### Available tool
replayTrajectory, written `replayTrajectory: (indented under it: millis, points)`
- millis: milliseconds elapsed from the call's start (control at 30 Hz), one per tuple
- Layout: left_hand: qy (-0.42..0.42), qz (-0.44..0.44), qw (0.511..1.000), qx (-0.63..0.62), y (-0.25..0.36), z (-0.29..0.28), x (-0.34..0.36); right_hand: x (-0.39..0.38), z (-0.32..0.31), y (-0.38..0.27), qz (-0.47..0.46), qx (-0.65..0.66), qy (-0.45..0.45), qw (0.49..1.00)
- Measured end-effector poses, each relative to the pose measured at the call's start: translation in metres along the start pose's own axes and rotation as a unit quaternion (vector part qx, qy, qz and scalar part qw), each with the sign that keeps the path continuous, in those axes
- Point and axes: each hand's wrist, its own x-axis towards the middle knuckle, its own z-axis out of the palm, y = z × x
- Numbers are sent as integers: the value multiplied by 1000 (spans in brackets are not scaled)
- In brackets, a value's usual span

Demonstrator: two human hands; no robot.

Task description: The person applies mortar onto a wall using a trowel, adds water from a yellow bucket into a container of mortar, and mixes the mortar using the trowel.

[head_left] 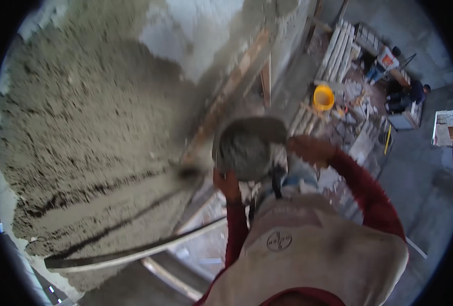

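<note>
"My left hand [228, 184] is curled on the near rim of the bowl [216, 149], and my right hand [312, 150] is wrapped round what looks like a trowel [271, 128]. Its handle is hidden in my fist, and the blur hides the exact hold."

"Where's the bowl?"

"Held up ahead of my body, between my hands, with the rough plastered wall [94, 112] to my left. The trowel's blade lies over the far side of its mouth; touching or just above, I can't tell."

"Heavy?"

"I'd judge so: the grey mortar [244, 153] in it looks thick, soft and wet. The bowl seems stiff enough, but a smeared rim could turn slippery. Best held low, palm under the side, thumb over the lip."

"And the count?"

"One bowl, one trowel, one yellow bucket [323, 96] down among the rubble [356, 104], and two other people [388, 60], well apart from me."
</note>
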Motion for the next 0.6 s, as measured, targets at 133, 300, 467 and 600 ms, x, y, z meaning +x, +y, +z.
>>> replayTrajectory:
  millis: [133, 300, 467, 600]
  points:
    - [-112, -60, 992, 4, 34, 9, 14, 50, 19, 17, 97, -130, -11, 987]
    - [-128, -50, 984, -112, 53, 43, 52, 79, 30, 68, 98, 215, -60, 970]
    - [-150, -92, 979, -98, 44, 63, 71, 47, 26, 64, 116, 441, -74, 887]
    - [-72, -61, 986, -138, 49, 97, 58, 42, 16, 47, -40, 629, -63, 774]
